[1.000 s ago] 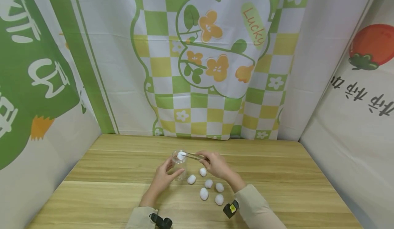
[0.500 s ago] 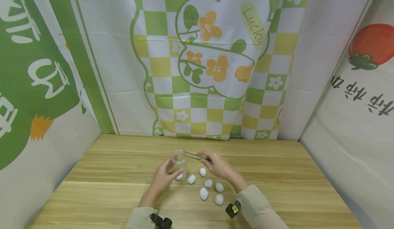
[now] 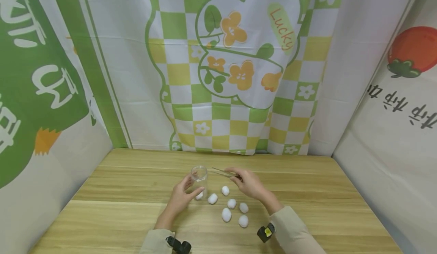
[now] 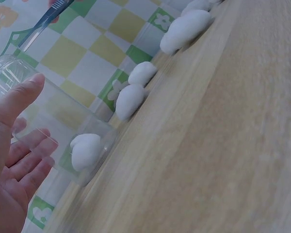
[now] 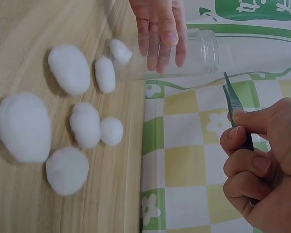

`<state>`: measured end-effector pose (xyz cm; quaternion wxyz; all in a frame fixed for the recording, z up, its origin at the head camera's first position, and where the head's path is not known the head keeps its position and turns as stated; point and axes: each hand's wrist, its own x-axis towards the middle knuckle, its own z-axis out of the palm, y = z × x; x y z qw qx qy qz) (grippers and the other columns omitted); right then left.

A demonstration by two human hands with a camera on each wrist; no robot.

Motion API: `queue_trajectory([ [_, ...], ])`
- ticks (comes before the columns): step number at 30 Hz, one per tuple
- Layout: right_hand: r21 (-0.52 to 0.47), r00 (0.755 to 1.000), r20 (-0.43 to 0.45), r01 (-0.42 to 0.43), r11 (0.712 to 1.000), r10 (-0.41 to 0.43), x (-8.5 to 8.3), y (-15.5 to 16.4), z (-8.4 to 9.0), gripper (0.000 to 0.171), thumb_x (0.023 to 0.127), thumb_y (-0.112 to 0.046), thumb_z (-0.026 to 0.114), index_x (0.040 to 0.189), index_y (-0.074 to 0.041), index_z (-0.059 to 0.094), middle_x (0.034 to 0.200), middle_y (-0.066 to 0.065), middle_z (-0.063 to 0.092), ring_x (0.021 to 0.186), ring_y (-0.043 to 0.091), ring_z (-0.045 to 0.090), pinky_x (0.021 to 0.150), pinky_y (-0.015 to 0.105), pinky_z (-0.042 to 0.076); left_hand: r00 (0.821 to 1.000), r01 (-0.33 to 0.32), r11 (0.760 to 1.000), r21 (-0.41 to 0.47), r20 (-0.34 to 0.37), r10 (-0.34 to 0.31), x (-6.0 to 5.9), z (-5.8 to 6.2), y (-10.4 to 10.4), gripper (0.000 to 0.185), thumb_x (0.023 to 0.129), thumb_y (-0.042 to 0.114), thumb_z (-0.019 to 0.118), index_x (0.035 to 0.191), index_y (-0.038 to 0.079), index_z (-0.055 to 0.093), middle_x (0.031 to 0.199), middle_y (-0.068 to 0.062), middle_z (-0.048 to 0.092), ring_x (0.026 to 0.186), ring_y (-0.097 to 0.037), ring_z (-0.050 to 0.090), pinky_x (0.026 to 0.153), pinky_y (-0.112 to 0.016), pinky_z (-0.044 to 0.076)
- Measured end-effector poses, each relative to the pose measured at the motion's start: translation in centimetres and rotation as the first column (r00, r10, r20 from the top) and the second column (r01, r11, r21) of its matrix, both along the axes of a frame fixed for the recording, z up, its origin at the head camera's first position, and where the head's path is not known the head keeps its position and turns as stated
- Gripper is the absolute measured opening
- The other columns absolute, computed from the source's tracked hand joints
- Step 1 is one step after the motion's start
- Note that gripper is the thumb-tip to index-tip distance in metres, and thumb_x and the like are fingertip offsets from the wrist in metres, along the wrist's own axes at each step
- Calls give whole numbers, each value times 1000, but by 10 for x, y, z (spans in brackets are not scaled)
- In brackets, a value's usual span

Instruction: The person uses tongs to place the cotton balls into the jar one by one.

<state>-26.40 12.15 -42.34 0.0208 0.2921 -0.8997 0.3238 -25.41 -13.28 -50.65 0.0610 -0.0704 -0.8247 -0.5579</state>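
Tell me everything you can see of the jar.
The jar is clear, colourless and cylindrical, with a round, open mouth and ridges around its neck; no lid is on it. It looks like glass or plastic, which I cannot tell. It stands upright on the table, with a white ball inside at the bottom. The left hand holds it, thumb and fingers on different sides, the fingers showing through the wall.

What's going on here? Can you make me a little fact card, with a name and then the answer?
Left hand: around the jar
Right hand: holds tweezers
Tweezers: tips apart, nothing between them
Jar: upright, open top, on the table
In the jar: one ball
Balls outside: six, on the table
Ball colour: white
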Motion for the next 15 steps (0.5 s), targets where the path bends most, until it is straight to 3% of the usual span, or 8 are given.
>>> queue_trajectory([
  [15,14,999,-35,1,1000,0,0,13,-6,31,95,-7,56,126,-7,61,67,3,57,54,-1,36,48,14,33,1000,-5,1000,-19,-24,5,0,-1,0,69,85,27,73,143,4,43,144,-27,48,128,-46,52,109,-54,46],
])
